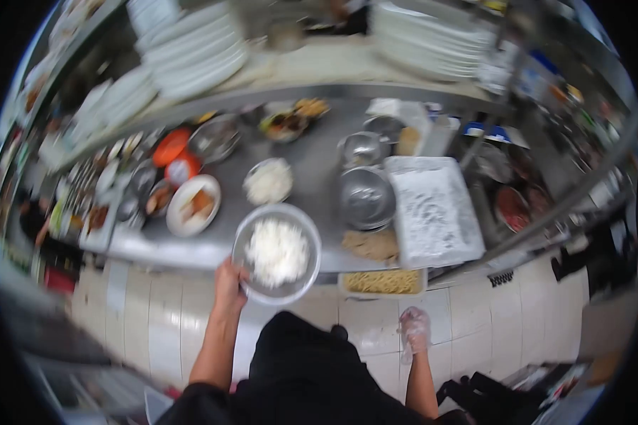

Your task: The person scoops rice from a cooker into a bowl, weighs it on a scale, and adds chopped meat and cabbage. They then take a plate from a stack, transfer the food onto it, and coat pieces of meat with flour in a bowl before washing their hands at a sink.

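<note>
Metal rice bowl [312,242], one, at counter's [312,191] front edge; can't tell if it touches. Left hand [230,281] clamped on its near-left rim, forearm angled up and forward from the body. Right hand [415,327], one clear glove, held low, right of the body, apart from the counter, forearm near upright in view; fingers bunched, can't tell if together or apart. Beyond the bowl: one smaller rice portion [268,181]. Left: one white dish [176,217] with food. Right: three metal bowls, one white tray [438,212], one tub [424,285] of yellow pieces.
</note>
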Demonstrator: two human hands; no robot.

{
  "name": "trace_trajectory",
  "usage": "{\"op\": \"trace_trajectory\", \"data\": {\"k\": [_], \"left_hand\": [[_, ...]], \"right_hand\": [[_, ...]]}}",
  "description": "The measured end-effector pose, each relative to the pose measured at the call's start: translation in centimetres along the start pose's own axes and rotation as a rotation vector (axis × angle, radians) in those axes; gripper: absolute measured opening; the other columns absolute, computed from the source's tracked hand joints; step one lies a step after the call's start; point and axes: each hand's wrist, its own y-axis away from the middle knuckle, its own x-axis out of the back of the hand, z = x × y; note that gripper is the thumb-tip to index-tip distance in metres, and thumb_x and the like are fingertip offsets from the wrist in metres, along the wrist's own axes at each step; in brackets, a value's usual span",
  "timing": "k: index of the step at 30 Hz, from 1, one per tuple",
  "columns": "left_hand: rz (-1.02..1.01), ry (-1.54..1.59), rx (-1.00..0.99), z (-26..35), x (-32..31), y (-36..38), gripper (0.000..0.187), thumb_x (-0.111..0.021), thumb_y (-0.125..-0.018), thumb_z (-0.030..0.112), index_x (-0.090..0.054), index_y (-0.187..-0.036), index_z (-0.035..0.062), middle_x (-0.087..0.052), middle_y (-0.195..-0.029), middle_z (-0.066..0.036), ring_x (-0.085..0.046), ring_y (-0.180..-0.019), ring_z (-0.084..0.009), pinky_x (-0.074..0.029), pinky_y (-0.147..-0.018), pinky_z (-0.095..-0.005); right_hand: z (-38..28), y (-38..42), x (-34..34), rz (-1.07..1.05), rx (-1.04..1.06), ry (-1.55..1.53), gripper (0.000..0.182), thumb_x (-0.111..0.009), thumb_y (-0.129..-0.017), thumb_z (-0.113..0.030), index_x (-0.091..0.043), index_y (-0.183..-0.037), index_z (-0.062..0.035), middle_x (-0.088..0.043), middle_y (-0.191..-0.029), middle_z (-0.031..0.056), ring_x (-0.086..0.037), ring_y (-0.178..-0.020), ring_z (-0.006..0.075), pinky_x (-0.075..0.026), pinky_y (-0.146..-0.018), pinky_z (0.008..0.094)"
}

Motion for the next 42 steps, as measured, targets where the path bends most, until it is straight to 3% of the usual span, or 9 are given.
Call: {"op": "trace_trajectory", "data": {"k": [4, 6, 7, 12, 14, 16, 29, 31, 42], "left_hand": [[0.172, 0.087, -0.092, 3.5, 2.1, -3.0, 0.022, -0.043, -0.062, -0.005, -0.053, -0.081, -0.0025, -0.049, -0.060, -0.003, -0.045, -0.052, -0.0113, -0.037, -0.046, -0.0238], [0.236, 0.130, -0.163, 5.4, 5.2, -6.0, 0.019, -0.044, -0.061, -0.005, -0.053, -0.077, -0.0020, -0.048, -0.059, -0.003, -0.045, -0.052, -0.0125, -0.037, -0.046, -0.0244], [0.252, 0.157, -0.208, 6.5, 6.7, -7.4, 0.017, -0.044, -0.060, -0.006, -0.053, -0.074, -0.0015, -0.048, -0.058, -0.004, -0.046, -0.051, -0.0137, -0.037, -0.046, -0.0250], [0.420, 0.251, -0.332, 14.7, 12.5, -16.3, 0.006, -0.047, -0.060, -0.005, -0.051, -0.061, -0.0005, -0.048, -0.056, -0.008, -0.047, -0.049, -0.0174, -0.036, -0.040, -0.0300], [0.393, 0.307, -0.312, 17.9, 14.9, -20.9, 0.005, -0.047, -0.062, -0.005, -0.051, -0.060, -0.0014, -0.047, -0.054, -0.009, -0.046, -0.045, -0.0179, -0.036, -0.038, -0.0305], [0.382, 0.299, -0.281, 20.5, 16.7, -25.8, 0.004, -0.048, -0.063, -0.004, -0.051, -0.061, -0.0017, -0.045, -0.052, -0.008, -0.044, -0.041, -0.0170, -0.039, -0.039, -0.0299], [0.344, 0.092, -0.114, 21.8, 23.0, -43.7, 0.004, -0.051, -0.068, 0.004, -0.051, -0.065, 0.0009, -0.045, -0.055, -0.007, -0.042, -0.040, -0.0150, -0.044, -0.039, -0.0284], [0.323, 0.083, -0.109, 21.6, 23.4, -43.4, 0.003, -0.052, -0.068, 0.003, -0.052, -0.066, 0.0006, -0.045, -0.056, -0.007, -0.041, -0.041, -0.0148, -0.044, -0.040, -0.0281], [0.321, -0.059, -0.060, 22.8, 24.2, -40.9, 0.019, -0.065, -0.070, 0.016, -0.053, -0.073, 0.0014, -0.043, -0.058, -0.004, -0.045, -0.045, -0.0152, -0.044, -0.042, -0.0320]], "right_hand": [[-7.7, -1.8, -1.4, -0.178, -0.096, -0.129, 0.011, -0.052, -0.074, -0.013, -0.060, -0.074, -0.0053, -0.052, -0.058, 0.0082, -0.051, -0.054, 0.0186, -0.043, -0.054, 0.0346], [-7.7, -2.7, -3.5, -0.102, 0.003, 0.009, 0.013, -0.051, -0.078, -0.015, -0.060, -0.077, -0.0059, -0.053, -0.059, 0.0091, -0.051, -0.054, 0.0190, -0.042, -0.054, 0.0363], [-8.2, -3.0, -4.2, -0.077, 0.365, 0.182, 0.017, -0.051, -0.082, -0.020, -0.060, -0.081, -0.0055, -0.053, -0.060, 0.0090, -0.052, -0.055, 0.0187, -0.041, -0.054, 0.0359], [-9.2, -4.3, -10.0, -0.002, 0.537, 0.313, 0.026, -0.052, -0.086, -0.024, -0.058, -0.072, -0.0032, -0.050, -0.057, 0.0101, -0.050, -0.054, 0.0196, -0.039, -0.053, 0.0341], [-12.1, -3.6, -11.7, 0.036, 0.512, 0.464, 0.029, -0.053, -0.086, -0.025, -0.056, -0.067, -0.0025, -0.048, -0.055, 0.0104, -0.047, -0.052, 0.0200, -0.037, -0.053, 0.0339], [-18.3, -3.2, -13.5, -0.010, 0.031, 0.194, 0.034, -0.058, -0.084, -0.023, -0.048, -0.059, -0.0021, -0.043, -0.053, 0.0102, -0.038, -0.052, 0.0201, -0.033, -0.051, 0.0351], [-25.5, -3.7, -23.0, 0.078, 0.029, -0.103, 0.035, -0.060, -0.085, -0.015, -0.039, -0.057, -0.0076, -0.038, -0.052, -0.0007, -0.032, -0.052, 0.0084, -0.037, -0.050, 0.0270], [-29.7, -3.4, -23.6, 0.082, -0.328, -0.084, 0.034, -0.058, -0.086, -0.010, -0.039, -0.057, -0.0086, -0.036, -0.053, -0.0024, -0.031, -0.051, 0.0068, -0.040, -0.050, 0.0248], [-28.3, -6.6, -26.9, 0.050, -0.040, 0.040, 0.031, -0.061, -0.084, -0.017, -0.045, -0.059, -0.0081, -0.040, -0.050, -0.0023, -0.036, -0.046, 0.0068, -0.030, -0.043, 0.0255]]}}
